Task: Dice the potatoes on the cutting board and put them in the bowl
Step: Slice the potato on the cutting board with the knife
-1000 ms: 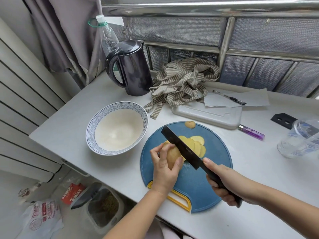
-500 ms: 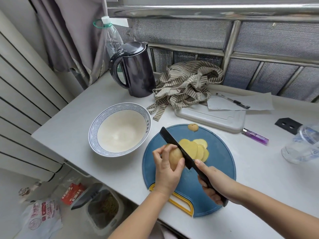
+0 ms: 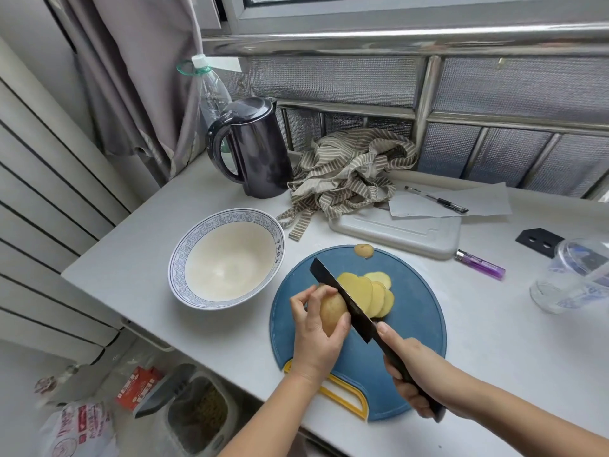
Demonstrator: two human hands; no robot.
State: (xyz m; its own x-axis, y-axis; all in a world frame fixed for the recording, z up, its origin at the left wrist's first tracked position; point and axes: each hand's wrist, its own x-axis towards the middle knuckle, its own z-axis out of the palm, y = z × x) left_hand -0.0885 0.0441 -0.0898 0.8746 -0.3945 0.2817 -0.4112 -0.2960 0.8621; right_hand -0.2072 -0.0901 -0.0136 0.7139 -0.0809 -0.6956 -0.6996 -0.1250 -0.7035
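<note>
the left hand point(image 3: 316, 328) curls its fingers and thumb round the uncut part of the potato point(image 3: 331, 308), pinning it to the round blue cutting board point(image 3: 412, 324). the right hand point(image 3: 418, 371) grips the handle of a black knife point(image 3: 342, 298), whose blade lies against the potato's cut face, just beside the left fingertips. a fan of yellow slices point(image 3: 369, 293) leans on the far side of the blade, and a small end piece point(image 3: 363, 250) sits at the board's far edge. the bowl point(image 3: 211, 222) stands left of the board on the pale surface point(image 3: 494, 341). behind are a dark kettle point(image 3: 260, 153), a striped cloth point(image 3: 349, 169), a white board point(image 3: 395, 232) and a purple lighter point(image 3: 479, 264), under a window with a curtain point(image 3: 138, 77).
</note>
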